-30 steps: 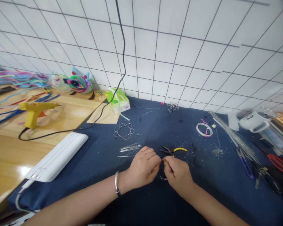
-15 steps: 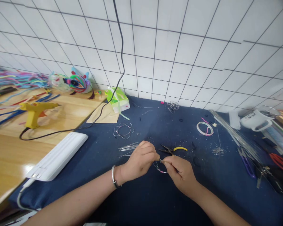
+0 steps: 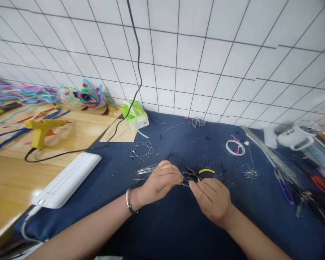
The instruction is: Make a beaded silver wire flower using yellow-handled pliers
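Observation:
Between my hands is a thin wire piece with looped strands, partly hidden by my fingers. My left hand, a bangle at its wrist, pinches the piece's left end. On the other side my right hand pinches its right end between thumb and fingers. Just behind the wire lie pliers with yellow handles and dark jaws. Straight cut wires rest beside my left hand. Farther back sits a flower-shaped wire ring with several petal loops.
At left are a yellow glue gun and a white power strip. Rightward lie a coil, a wire bundle, purple-handled pliers and a white mug. A tangled wire ball sits by the tiled wall.
The looped part of the wire piece has swung from below my fingers to behind them. My right hand has turned over slightly and shifted right; both hands still pinch the wire.

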`<state>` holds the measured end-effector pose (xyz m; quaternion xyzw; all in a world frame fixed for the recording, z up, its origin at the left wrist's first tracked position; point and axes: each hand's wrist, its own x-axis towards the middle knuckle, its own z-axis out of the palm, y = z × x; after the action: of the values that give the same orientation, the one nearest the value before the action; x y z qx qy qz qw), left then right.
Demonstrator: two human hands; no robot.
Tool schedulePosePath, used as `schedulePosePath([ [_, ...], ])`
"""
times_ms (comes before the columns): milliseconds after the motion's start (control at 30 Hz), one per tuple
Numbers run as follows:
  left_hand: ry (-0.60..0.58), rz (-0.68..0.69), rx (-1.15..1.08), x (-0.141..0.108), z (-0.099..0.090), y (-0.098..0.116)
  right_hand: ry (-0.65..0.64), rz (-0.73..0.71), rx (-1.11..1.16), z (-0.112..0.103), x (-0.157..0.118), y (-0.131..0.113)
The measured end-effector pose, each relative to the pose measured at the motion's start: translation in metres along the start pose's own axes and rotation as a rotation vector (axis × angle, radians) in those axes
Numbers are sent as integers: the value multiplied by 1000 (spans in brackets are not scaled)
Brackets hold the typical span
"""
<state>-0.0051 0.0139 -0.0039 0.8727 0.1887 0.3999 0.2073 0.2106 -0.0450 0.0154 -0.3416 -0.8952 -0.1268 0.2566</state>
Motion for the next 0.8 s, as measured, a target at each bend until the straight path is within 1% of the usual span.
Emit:
schedulePosePath([
  [100, -26, -25, 5, 2, -1, 3, 2, -16, -14, -1, 1, 1],
  [400, -123, -18, -4, 4, -5, 10, -25, -11, -14, 2, 1, 3],
  [567, -131, -39, -68, 6, -4, 12, -33, 9, 5, 6, -1, 4],
  [700, -145, -97, -161, 7, -2, 13, -25, 25, 24, 9, -2, 4],
  [800, -129, -139, -214, 7, 1, 12, -25, 49, 38, 10, -3, 2],
])
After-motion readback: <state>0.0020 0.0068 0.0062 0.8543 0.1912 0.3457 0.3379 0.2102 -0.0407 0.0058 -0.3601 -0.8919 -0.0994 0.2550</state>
